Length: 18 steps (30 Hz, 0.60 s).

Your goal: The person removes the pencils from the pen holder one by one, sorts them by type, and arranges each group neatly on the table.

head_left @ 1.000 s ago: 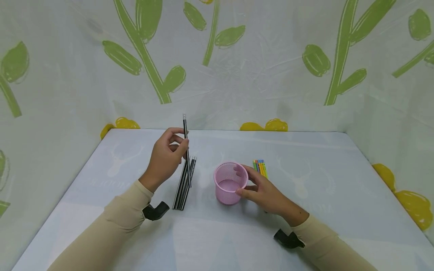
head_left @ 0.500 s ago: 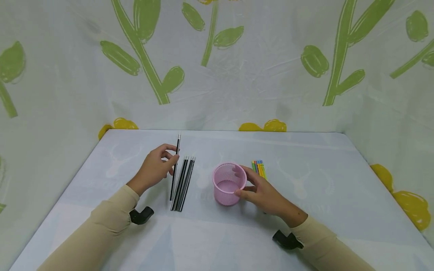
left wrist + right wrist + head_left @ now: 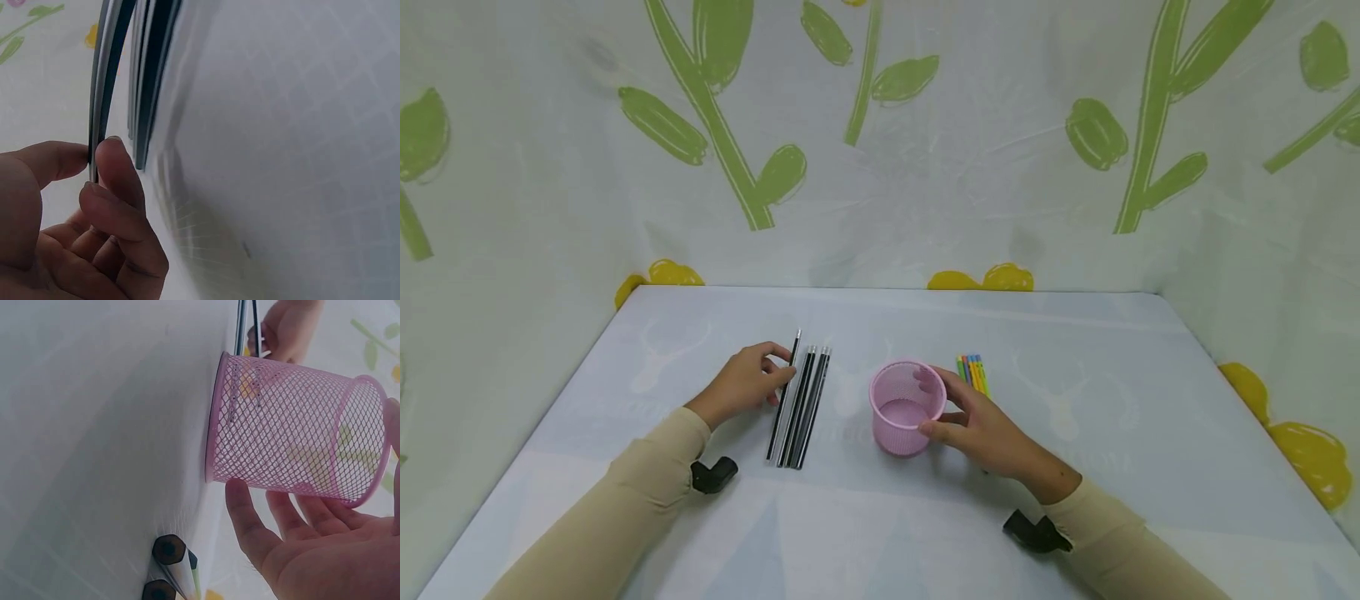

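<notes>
My left hand (image 3: 745, 379) pinches a black-and-silver striped pencil (image 3: 781, 412) between thumb and fingertips, low over the table. In the left wrist view, the thumb and first two fingers meet at the end of that pencil (image 3: 102, 94). Just right of it, several matching pencils (image 3: 806, 412) with pale eraser ends lie side by side. My right hand (image 3: 988, 429) holds a pink mesh pen cup (image 3: 901, 439), standing upright, with the thumb at its rim. The right wrist view shows fingertips against the mesh wall (image 3: 281, 425).
Several coloured pencils (image 3: 973, 375) lie behind my right hand, partly hidden by it; their dark hexagonal ends (image 3: 169, 549) show in the right wrist view. A pale table (image 3: 1120, 375) meets a leaf-printed wall (image 3: 985, 167) at the back.
My left hand has moved the pencil left and down, from upright above the others to lying low alongside them. The right hand and the pen cup have stayed put.
</notes>
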Tool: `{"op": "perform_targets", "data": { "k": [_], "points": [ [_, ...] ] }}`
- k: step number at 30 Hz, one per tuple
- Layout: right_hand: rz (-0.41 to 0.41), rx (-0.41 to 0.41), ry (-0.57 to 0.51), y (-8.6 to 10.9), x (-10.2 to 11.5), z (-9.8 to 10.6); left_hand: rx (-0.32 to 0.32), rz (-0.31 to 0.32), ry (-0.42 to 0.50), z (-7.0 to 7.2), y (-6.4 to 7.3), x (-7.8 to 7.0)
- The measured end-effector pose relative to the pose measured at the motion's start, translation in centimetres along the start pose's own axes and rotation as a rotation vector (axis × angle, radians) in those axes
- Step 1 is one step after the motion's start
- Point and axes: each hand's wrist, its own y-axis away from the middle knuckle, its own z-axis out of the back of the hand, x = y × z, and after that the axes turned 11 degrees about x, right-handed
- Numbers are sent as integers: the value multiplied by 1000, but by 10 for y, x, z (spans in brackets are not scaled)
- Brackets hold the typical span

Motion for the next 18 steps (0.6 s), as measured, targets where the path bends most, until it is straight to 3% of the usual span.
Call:
{"op": "perform_targets", "data": {
  "k": [8,18],
  "points": [
    [3,-4,6,0,-1,0,56,19,-16,-5,-6,7],
    [-11,-4,-9,0,0,0,52,31,-29,-7,-5,2]
  ]
}}
